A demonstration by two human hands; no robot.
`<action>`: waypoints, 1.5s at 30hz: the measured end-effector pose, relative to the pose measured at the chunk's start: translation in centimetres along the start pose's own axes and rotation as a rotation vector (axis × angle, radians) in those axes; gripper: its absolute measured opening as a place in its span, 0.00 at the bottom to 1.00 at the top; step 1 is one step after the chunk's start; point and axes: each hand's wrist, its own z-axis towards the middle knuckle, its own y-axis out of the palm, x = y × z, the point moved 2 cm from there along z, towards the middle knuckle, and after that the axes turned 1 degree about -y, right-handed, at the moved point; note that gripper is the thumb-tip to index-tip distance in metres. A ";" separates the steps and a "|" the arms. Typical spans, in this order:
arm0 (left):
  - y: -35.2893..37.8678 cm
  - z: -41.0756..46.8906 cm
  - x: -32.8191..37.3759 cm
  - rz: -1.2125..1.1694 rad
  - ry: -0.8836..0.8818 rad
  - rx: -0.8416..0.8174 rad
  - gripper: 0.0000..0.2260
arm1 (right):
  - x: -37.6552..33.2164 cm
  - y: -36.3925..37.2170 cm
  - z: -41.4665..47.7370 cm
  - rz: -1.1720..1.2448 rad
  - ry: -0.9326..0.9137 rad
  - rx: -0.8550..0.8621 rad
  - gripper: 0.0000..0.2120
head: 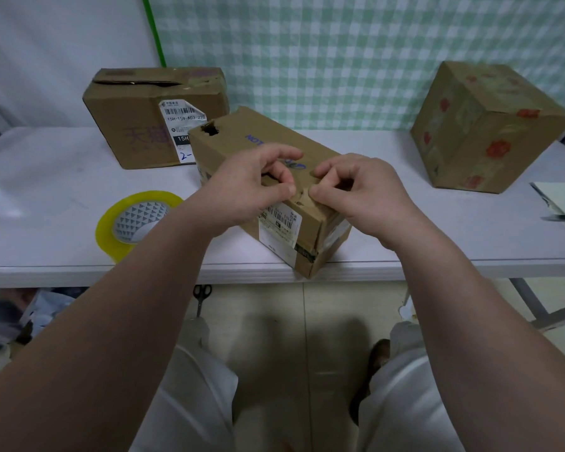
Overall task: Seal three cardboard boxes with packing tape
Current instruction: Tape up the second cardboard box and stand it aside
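Pinching the crumpled top edge of the middle box [268, 132], left hand [255, 187] and right hand [362, 194] curl inward, thumbs almost meeting. Just left of the left hand lies the tape roll [137, 220], with a labelled box [137, 106] beyond it. A flowered box [483, 125] stands well right of the right hand.

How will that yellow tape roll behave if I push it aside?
The tape roll lies flat on the table, so it should slide, not roll. It sits near the front edge, so a push toward you might drop it.
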 end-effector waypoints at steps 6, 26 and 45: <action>0.1 0.0 0.2 0.006 -0.001 0.012 0.22 | -0.7 -0.3 0.2 -0.102 0.017 -0.012 0.15; 0.8 0.0 1.0 0.095 -0.006 0.095 0.21 | -1.7 -0.4 0.5 -0.313 0.051 -0.123 0.10; 1.4 0.2 1.3 0.193 0.038 0.067 0.20 | -0.3 0.0 0.0 -0.209 -0.038 0.058 0.08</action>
